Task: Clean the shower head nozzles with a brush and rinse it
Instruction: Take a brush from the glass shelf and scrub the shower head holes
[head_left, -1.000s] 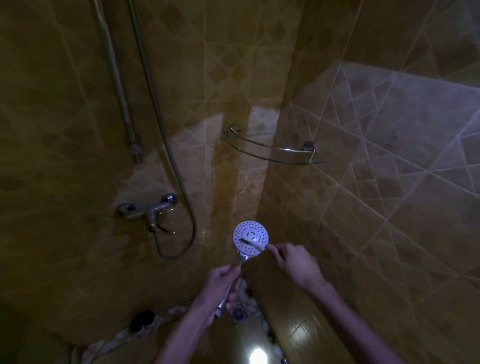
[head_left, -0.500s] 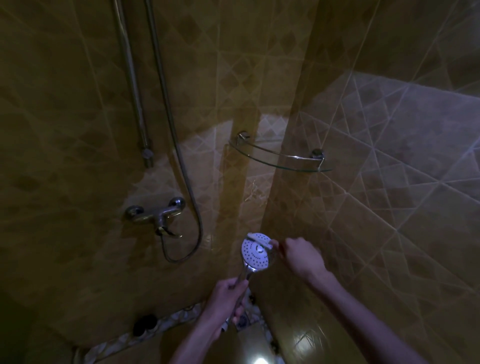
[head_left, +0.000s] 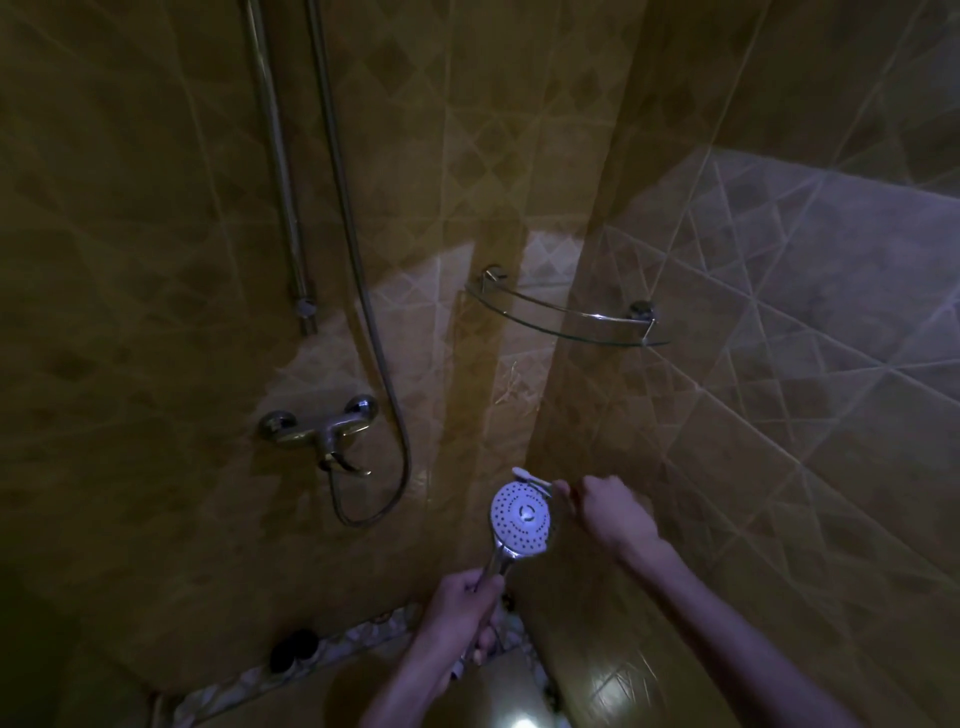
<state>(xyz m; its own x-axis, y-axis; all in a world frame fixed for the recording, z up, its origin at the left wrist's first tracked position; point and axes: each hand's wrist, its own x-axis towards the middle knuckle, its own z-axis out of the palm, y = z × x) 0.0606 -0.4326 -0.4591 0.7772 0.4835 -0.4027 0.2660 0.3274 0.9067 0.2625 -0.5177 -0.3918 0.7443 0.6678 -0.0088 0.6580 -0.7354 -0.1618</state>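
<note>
The round white shower head (head_left: 521, 518) faces me, its nozzle dots showing, low in the middle of the view. My left hand (head_left: 460, 610) grips its chrome handle from below. My right hand (head_left: 610, 506) holds a small white brush (head_left: 531, 479) by its handle, just right of the head. The bristle end lies at the top rim of the nozzle face. The room is dim.
A chrome mixer tap (head_left: 319, 428) is on the left wall, with the metal hose (head_left: 363, 312) looping down beside a riser rail (head_left: 278, 171). A glass corner shelf (head_left: 566, 314) hangs above the hands. A dark object (head_left: 292, 649) lies near the pebbled floor strip.
The brush has travelled from the lower part of the nozzle face up to its top rim. The shower head turned to face me more squarely.
</note>
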